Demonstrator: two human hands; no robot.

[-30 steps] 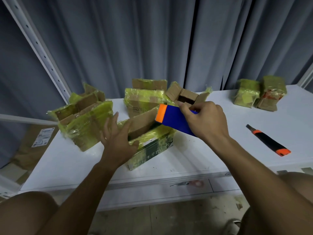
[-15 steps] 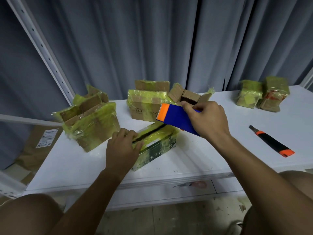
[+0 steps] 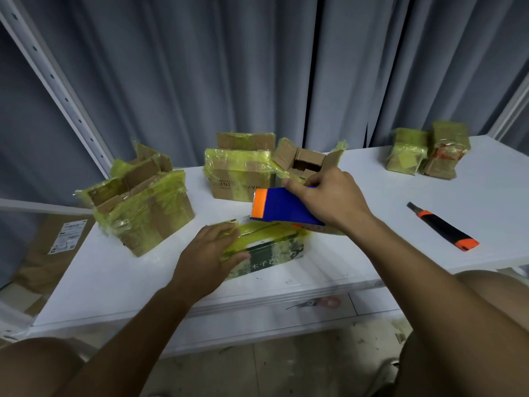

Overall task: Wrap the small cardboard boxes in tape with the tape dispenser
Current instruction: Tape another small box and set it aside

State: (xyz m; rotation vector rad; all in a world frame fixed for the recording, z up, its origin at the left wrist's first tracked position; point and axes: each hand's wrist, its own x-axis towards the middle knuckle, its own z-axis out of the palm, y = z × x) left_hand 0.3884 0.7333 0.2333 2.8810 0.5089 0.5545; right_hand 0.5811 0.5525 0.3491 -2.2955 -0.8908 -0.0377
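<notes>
- So we've got a green box (image 3: 266, 249) sitting near the front edge of the white table (image 3: 114, 282), with yellowish tape already over its top.
- Our left hand (image 3: 210, 257) lies on the box's left end, fingers fairly straight across the top and thumb down the front face. It's pressing, not really curling round anything.
- Our right hand (image 3: 329, 200) grips the tape dispenser (image 3: 282, 207), the blue one with the orange end, fingers curled over the back of it. The dispenser sits tilted at the box's right rear, right over its top; we can't tell if it's actually touching.
- Behind it there are three more taped boxes: an open taped box (image 3: 143, 207) on the left, a printed box (image 3: 239, 174) in the middle, and an open small box (image 3: 307, 161) just beside that.
- Far right at the back, two wrapped boxes (image 3: 426, 153) sit side by side.
- A utility knife (image 3: 442, 226) in black and orange lies on the table right of our right arm, well apart from the box.
</notes>
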